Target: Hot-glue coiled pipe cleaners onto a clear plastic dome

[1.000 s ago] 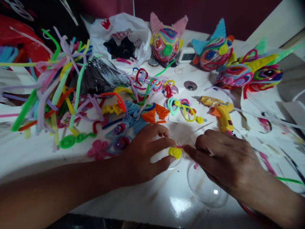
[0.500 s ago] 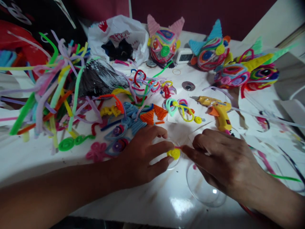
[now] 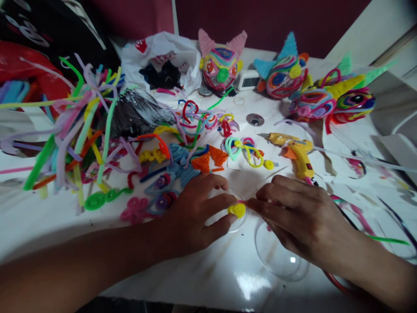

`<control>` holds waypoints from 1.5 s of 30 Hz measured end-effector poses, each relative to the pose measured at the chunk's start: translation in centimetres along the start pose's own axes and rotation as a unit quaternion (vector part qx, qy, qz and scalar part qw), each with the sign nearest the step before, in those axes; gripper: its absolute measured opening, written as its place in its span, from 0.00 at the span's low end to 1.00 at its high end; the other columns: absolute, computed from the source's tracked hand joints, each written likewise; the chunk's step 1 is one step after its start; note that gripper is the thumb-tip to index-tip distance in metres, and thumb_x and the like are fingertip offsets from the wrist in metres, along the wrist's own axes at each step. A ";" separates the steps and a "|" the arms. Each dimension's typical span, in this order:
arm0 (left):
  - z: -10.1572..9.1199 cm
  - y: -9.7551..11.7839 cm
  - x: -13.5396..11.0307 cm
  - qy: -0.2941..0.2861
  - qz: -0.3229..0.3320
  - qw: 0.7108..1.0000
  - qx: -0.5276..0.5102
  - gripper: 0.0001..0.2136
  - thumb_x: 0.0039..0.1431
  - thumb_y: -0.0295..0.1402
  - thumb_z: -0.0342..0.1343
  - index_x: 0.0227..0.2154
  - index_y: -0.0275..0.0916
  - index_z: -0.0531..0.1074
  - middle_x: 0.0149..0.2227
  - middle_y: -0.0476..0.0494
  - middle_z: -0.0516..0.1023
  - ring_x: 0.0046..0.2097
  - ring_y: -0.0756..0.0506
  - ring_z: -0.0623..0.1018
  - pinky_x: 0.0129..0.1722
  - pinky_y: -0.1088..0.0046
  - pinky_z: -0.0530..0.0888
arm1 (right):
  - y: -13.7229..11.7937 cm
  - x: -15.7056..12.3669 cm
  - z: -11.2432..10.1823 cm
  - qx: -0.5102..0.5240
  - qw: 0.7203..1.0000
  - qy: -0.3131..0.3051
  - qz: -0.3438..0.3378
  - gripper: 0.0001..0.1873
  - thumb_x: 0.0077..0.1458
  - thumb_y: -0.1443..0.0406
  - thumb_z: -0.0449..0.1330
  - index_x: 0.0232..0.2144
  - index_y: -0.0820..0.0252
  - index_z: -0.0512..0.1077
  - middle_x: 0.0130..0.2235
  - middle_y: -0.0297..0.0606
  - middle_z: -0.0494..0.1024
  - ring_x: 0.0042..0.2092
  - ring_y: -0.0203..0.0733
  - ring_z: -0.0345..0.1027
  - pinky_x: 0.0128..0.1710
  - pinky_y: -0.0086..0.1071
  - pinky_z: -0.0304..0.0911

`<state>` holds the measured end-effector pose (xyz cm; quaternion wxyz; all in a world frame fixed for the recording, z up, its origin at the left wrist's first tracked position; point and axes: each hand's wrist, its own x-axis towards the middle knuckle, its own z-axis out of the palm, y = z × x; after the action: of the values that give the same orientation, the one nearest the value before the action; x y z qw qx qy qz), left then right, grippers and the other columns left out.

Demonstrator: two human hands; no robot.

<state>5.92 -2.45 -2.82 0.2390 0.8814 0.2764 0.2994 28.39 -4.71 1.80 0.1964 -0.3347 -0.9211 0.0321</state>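
Observation:
A small yellow pipe-cleaner coil point(image 3: 237, 210) sits on a clear plastic disc or half-shell point(image 3: 235, 228) at the middle front. My left hand point(image 3: 203, 208) has its thumb and index finger closed about the coil. Just above the coil, a short pink pipe cleaner point(image 3: 241, 201) runs between the fingertips of both hands. My right hand point(image 3: 293, 213) pinches that pink piece's right end, its other fingers curled. Partly beneath the right hand lies a larger clear plastic half-shell point(image 3: 276, 256).
A yellow glue gun point(image 3: 298, 152) lies beyond my right hand. Decorated balls with ears point(image 3: 221, 67) stand along the back, near a white plastic bag point(image 3: 166, 61). Loose pipe cleaners point(image 3: 81, 130) heap up at left. Blue flower-like eye pieces point(image 3: 163, 191) lie beside my left hand.
The view has shifted slightly. My right hand's fingers have drawn in a little toward the pink pipe cleaner; my left hand stays at the yellow coil.

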 end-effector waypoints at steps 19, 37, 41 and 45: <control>0.5 -0.3 -0.2 0.025 -0.002 1.000 0.000 0.10 0.62 0.32 0.51 0.44 0.40 0.71 0.45 0.43 0.67 0.47 0.45 0.70 0.50 0.64 0.69 | -1.0 0.2 -0.3 0.062 0.990 -0.077 0.099 0.10 0.57 0.74 0.53 0.27 0.61 0.71 0.31 0.38 0.72 0.35 0.40 0.65 0.32 0.35 0.60; 0.3 0.1 0.2 0.024 -0.015 1.000 0.000 0.10 0.58 0.29 0.53 0.42 0.37 0.73 0.43 0.42 0.68 0.45 0.45 0.71 0.47 0.66 0.71 | -3.8 0.0 0.1 0.073 0.964 -0.094 0.238 0.11 0.60 0.68 0.51 0.35 0.57 0.73 0.34 0.37 0.72 0.34 0.41 0.68 0.34 0.37 0.60; 0.5 -0.1 0.1 0.029 -0.010 0.999 0.008 0.09 0.58 0.29 0.54 0.42 0.39 0.72 0.45 0.42 0.68 0.46 0.45 0.72 0.47 0.67 0.72 | -4.4 -0.3 0.7 0.066 0.965 -0.065 0.244 0.12 0.60 0.68 0.50 0.36 0.60 0.74 0.33 0.39 0.72 0.33 0.41 0.67 0.31 0.35 0.61; 0.6 -0.1 0.0 0.040 0.003 0.999 0.000 0.09 0.59 0.29 0.53 0.42 0.39 0.71 0.49 0.41 0.68 0.51 0.44 0.72 0.51 0.66 0.71 | -5.1 -0.6 1.8 0.002 0.974 -0.003 0.227 0.12 0.60 0.66 0.53 0.40 0.64 0.74 0.34 0.42 0.73 0.36 0.44 0.68 0.34 0.36 0.64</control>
<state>6.26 -2.52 -3.34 0.2270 0.8695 0.2833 0.3350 25.07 -8.88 0.86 0.1820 -0.5348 -0.8213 0.0789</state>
